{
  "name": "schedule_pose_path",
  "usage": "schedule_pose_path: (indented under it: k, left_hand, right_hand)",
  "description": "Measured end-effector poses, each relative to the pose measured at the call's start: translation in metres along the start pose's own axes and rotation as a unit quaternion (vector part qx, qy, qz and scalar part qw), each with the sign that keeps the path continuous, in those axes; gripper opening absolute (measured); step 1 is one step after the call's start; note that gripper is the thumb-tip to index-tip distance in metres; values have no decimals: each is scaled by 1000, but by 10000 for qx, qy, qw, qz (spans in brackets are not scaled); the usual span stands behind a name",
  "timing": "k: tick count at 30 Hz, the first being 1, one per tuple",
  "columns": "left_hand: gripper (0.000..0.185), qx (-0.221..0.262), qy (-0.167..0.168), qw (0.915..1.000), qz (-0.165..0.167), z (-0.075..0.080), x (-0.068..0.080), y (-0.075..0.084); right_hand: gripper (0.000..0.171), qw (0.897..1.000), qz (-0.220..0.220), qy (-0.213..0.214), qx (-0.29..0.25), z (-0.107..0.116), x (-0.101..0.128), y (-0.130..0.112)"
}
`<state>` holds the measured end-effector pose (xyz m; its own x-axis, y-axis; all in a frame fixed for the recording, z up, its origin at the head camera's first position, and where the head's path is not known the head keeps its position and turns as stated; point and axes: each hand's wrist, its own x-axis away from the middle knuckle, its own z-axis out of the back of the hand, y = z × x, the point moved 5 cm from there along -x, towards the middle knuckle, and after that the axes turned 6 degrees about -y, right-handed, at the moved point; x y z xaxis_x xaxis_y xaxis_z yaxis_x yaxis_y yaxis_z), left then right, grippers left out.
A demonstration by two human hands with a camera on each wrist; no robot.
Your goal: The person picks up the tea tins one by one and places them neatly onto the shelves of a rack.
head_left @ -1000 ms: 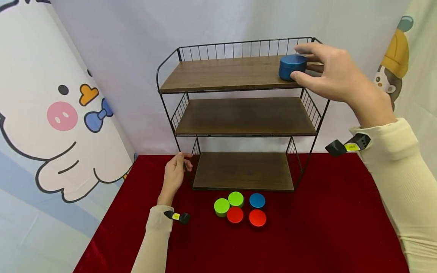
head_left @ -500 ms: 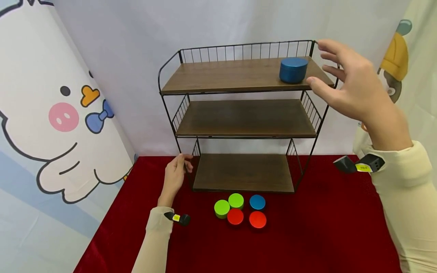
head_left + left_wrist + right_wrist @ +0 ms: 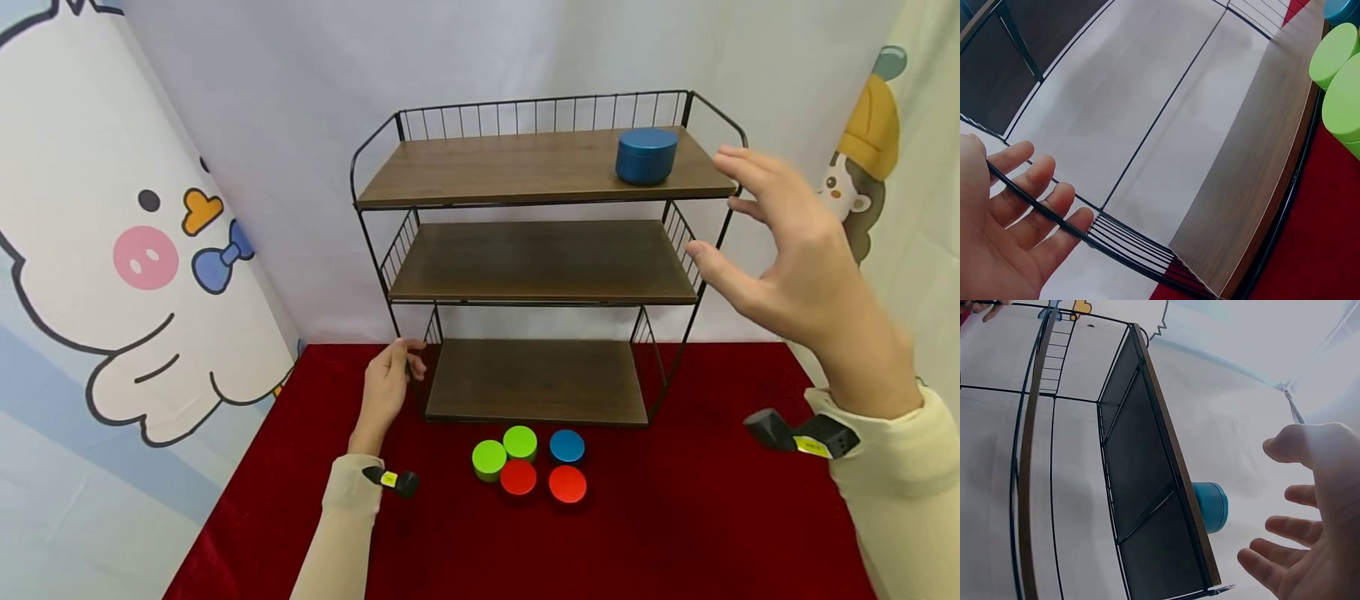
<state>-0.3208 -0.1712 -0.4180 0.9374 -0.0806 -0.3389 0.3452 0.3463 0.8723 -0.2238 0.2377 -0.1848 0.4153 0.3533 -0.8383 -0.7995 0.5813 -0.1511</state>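
A round blue tin with a lid stands upright near the right end of the top shelf of a three-tier rack of wood and black wire. My right hand, fingers spread and bent, hovers right of the rack, apart from the tin and holding nothing; the right wrist view shows the tin beyond the fingertips. At the rack's lower left side, my left hand holds the black wire upright. In the left wrist view, the fingers lie loosely curled behind that wire, which crosses the palm side.
On the red cloth before the rack sit two green tins, two red tins and another blue tin. Behind hangs a pale curtain, and a cartoon-printed cloth is at the left.
My right hand has released the blue tin and moved right and down, away from it. The tin stays on the top shelf. My left hand keeps its place on the rack.
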Motion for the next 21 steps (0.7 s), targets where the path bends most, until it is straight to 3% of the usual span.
schedule_pose_path:
  k: [11, 21]
  left_hand:
    - [43, 90, -5, 9999, -46, 0, -1, -1]
    - [42, 7, -33, 10000, -68, 0, -1, -1]
  right_hand:
    - [82, 9998, -49, -188, -61, -25, 41, -10]
    - [85, 9967, -376, -471, -551, -56, 91, 2]
